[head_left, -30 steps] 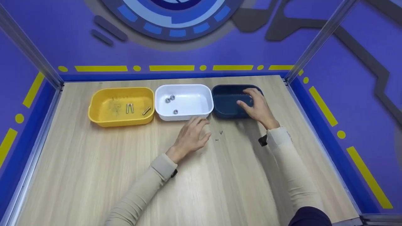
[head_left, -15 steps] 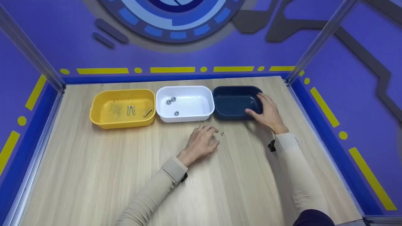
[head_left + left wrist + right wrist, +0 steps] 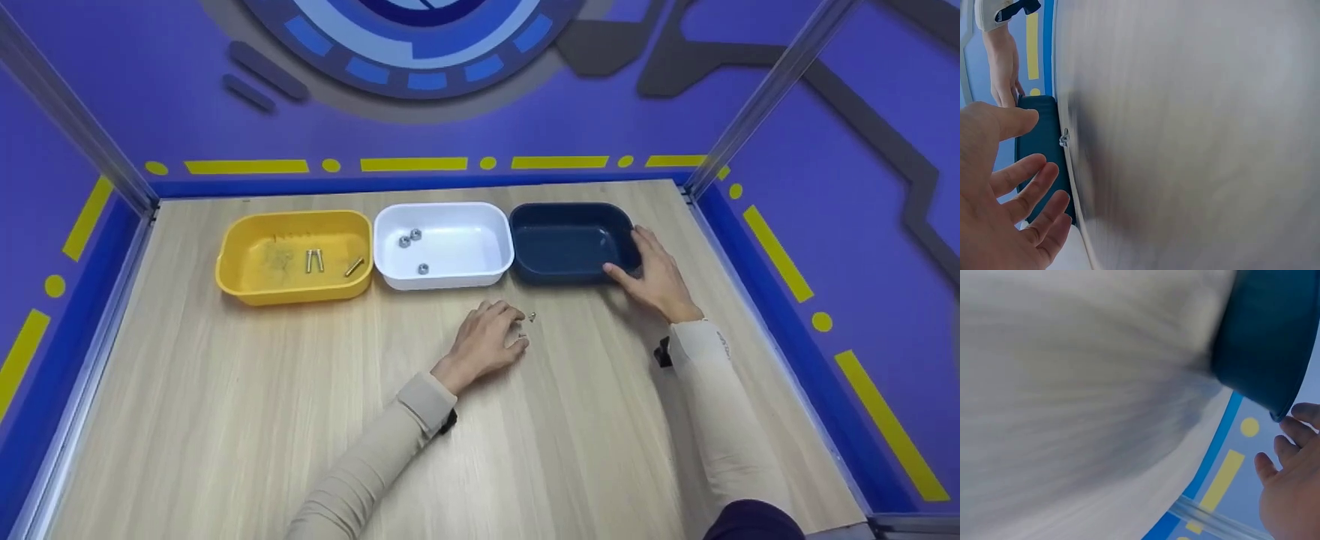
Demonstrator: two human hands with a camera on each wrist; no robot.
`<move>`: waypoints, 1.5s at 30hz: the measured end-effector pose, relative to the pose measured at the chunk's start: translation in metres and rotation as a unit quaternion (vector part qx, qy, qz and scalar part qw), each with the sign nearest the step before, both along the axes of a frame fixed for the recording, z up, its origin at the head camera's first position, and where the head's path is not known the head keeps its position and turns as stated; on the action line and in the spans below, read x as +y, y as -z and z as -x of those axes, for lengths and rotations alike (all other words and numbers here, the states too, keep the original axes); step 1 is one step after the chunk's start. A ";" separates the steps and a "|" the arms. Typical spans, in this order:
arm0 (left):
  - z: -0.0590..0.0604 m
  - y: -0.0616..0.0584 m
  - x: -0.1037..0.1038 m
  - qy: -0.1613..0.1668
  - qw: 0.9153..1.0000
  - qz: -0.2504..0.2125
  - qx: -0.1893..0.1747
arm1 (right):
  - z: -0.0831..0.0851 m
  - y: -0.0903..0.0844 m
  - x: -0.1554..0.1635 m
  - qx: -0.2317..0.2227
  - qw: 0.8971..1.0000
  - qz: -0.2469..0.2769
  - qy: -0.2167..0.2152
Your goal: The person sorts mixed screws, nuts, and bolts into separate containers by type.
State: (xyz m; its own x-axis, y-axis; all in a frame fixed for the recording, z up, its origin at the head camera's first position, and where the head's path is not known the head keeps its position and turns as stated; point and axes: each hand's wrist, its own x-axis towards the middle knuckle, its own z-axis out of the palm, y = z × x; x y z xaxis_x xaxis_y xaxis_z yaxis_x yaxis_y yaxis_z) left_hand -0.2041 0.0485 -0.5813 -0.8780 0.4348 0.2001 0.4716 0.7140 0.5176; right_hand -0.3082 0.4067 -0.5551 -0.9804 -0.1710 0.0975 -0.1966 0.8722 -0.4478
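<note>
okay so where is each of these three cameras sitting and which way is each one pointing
Head: worn high, looking forward and down at the wooden table, three plastic tubs, both hands and beige sleeves.
Left wrist: low beside the left hand, facing across the blurred tabletop to a small metal screw and the dark blue plastic tub.
Right wrist: low by the right hand, facing the blue tub's wall and the yellow-marked booth wall.
Shared: the blue tub appears in all three; the screw in the head and left wrist views.

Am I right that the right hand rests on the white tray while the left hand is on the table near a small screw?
Not quite: in the head view the right hand rests on the blue tray, not the white one. The left hand is indeed by the screw.
</note>
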 end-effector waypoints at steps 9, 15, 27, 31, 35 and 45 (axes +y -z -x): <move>0.003 0.001 0.006 -0.009 1.000 0.004 -0.017 | 0.001 0.003 0.006 -0.026 0.998 -0.048 -0.036; 0.004 0.002 0.006 0.006 1.000 0.014 -0.020 | 0.001 0.007 0.006 -0.029 0.997 -0.061 -0.040; 0.013 0.005 0.004 -0.002 0.999 -0.020 -0.049 | 0.003 0.010 0.007 0.005 0.996 -0.060 -0.059; 0.014 0.007 0.004 0.004 0.998 -0.023 -0.052 | 0.002 0.012 0.007 0.010 0.996 -0.060 -0.063; 0.016 0.007 0.003 0.008 0.999 -0.015 -0.041 | 0.002 0.012 0.007 0.008 0.996 -0.057 -0.061; 0.018 0.009 0.004 0.024 1.000 0.006 -0.002 | 0.001 0.012 0.006 0.002 0.996 -0.063 -0.056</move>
